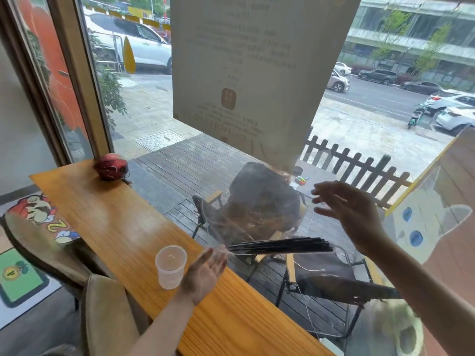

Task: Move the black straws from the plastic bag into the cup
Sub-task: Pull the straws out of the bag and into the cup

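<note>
A bundle of black straws [280, 245] lies level in the air above the counter's far edge, inside a clear plastic bag [257, 227] that is hard to make out. My left hand [205, 273] is palm up with fingers apart, fingertips at the bag's left end. My right hand [352, 214] is raised above the straws' right end, blurred, fingers spread toward the bag's upper part. Whether it pinches the film is unclear. A clear plastic cup [171, 265] stands upright on the wooden counter [115, 214], just left of my left hand.
A red helmet-shaped object [110, 167] sits at the counter's far end by the window frame. The window glass [180, 163] runs along the counter's far edge, with a paper poster [252, 73] on it. A tan chair back [108, 317] is at the lower left.
</note>
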